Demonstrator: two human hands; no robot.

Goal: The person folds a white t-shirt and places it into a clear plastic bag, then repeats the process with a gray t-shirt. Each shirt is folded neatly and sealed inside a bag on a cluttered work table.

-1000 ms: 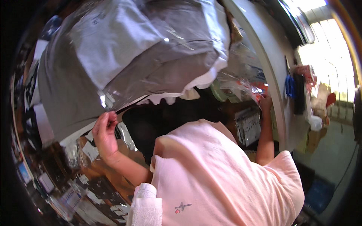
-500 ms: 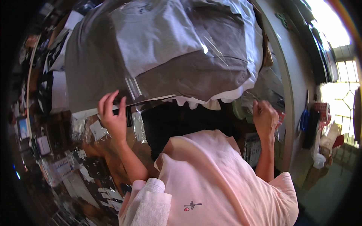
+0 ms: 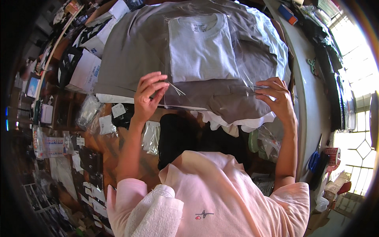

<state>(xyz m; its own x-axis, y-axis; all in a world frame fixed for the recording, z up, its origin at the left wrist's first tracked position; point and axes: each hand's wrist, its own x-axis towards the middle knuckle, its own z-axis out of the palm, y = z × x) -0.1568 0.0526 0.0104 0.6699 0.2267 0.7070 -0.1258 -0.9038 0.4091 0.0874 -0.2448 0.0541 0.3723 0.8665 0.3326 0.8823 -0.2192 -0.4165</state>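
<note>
A folded pale grey-blue T-shirt (image 3: 203, 55) lies inside a clear plastic bag (image 3: 193, 94), on top of a wide brown-grey cloth (image 3: 130, 55). My left hand (image 3: 150, 94) is at the bag's left edge, fingers bent and tips closed on the thin film. At the opposite edge, my right hand (image 3: 278, 96) pinches the film between thumb and fingers. Below the shirt, the bag's lower part stretches loosely between both hands. Shiny streaks show on the film beside my left fingertips.
White cloth edges (image 3: 248, 124) hang below the brown-grey cloth. Cardboard boxes (image 3: 85, 71) stand at the left. Along the right runs a grey ledge (image 3: 306, 98) with green-handled scissors (image 3: 312, 65); blue-handled scissors (image 3: 314, 160) and a tape roll (image 3: 333, 156) are farther down. Plastic packets (image 3: 152, 136) lie below.
Both hands have moved up onto the bag's sides. My left fingers, spread apart before, are now closed on its edge; my right hand has come in from the ledge side. The view has shifted.
</note>
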